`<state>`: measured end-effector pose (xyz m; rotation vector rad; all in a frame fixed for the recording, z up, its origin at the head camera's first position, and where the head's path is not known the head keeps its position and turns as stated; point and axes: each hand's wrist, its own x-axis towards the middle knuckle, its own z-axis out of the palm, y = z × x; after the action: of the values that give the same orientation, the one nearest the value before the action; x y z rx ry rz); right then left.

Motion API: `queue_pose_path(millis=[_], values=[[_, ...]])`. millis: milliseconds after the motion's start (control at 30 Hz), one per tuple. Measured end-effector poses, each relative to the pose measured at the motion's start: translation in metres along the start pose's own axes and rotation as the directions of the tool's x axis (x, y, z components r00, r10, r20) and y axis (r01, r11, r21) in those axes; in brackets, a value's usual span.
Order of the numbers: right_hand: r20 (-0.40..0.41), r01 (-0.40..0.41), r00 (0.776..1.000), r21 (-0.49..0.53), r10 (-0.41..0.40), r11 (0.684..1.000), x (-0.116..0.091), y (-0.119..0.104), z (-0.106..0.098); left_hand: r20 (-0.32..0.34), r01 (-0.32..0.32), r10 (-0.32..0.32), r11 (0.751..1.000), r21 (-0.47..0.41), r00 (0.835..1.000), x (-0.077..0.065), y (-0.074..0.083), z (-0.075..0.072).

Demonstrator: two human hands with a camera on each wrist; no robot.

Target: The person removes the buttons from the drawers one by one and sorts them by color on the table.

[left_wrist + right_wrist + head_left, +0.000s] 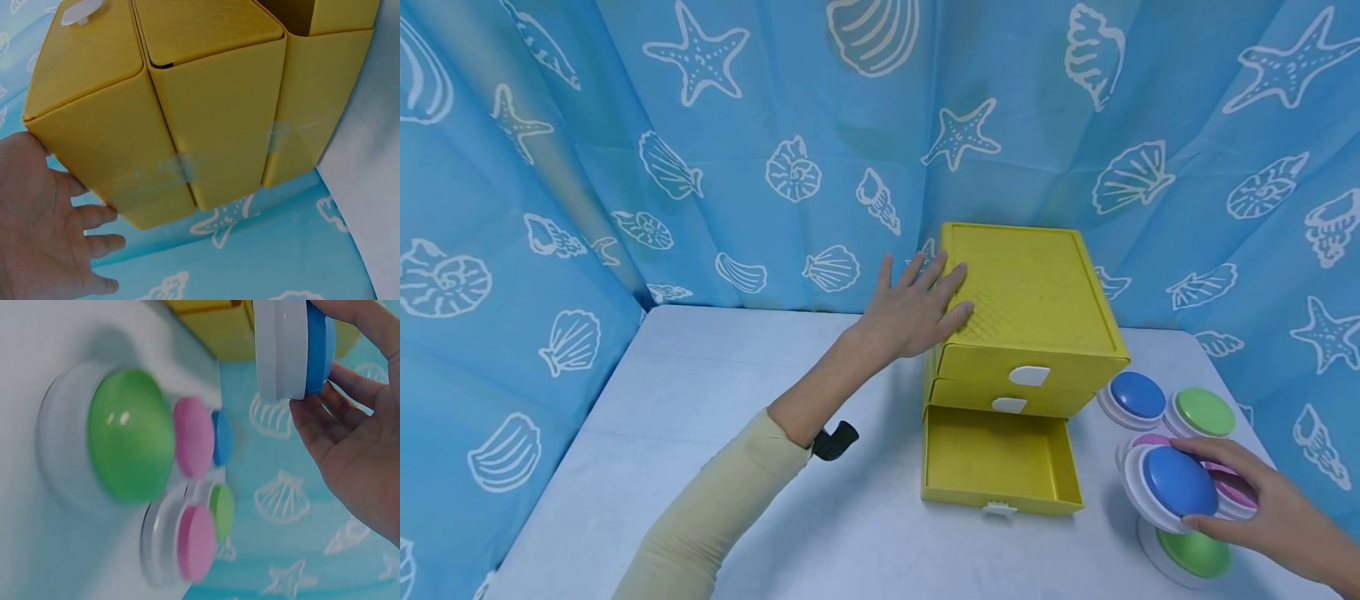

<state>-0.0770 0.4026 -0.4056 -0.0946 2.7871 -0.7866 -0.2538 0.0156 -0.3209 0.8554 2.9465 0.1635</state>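
A yellow three-drawer box (1022, 283) stands near the back of the table, its bottom drawer (996, 458) pulled out with nothing inside. My left hand (917, 312) rests on the box's top left edge, fingers spread; in the left wrist view the fingers lie along the box's side. Between thumb and fingers, my right hand (1270, 500) grips a blue-topped white push button (1180, 483), raised and tilted. Under it on the table sits a green push button (1195, 552). A pink push button (197, 544) is close by, partly behind the hand in the head view.
Behind the held one stand another blue button (1138, 394), a green button (1205, 412) and a second pink button (194, 437). A blue shell-patterned curtain (805, 100) hangs at the back and sides. White tabletop (647, 400) extends left of the box.
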Motion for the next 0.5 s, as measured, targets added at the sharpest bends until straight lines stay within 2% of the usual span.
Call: queue_pose_path(millis=[167,267,500], values=[[-0.049,-0.005,0.999,-0.008,0.004,1.000,-0.011,0.030,0.003,0.003,-0.005,0.005,1.000,0.005,1.000,0.000,0.000,0.000],[-0.104,0.008,0.995,0.006,-0.008,1.000,-0.016,0.045,0.006,0.004,-0.005,0.005,1.000,0.003,1.000,0.000,-0.001,0.000],[-0.251,0.051,0.967,0.040,-0.040,0.998,-0.027,0.075,0.014,0.002,-0.003,0.003,1.000,0.005,1.000,0.001,-0.001,-0.001]])
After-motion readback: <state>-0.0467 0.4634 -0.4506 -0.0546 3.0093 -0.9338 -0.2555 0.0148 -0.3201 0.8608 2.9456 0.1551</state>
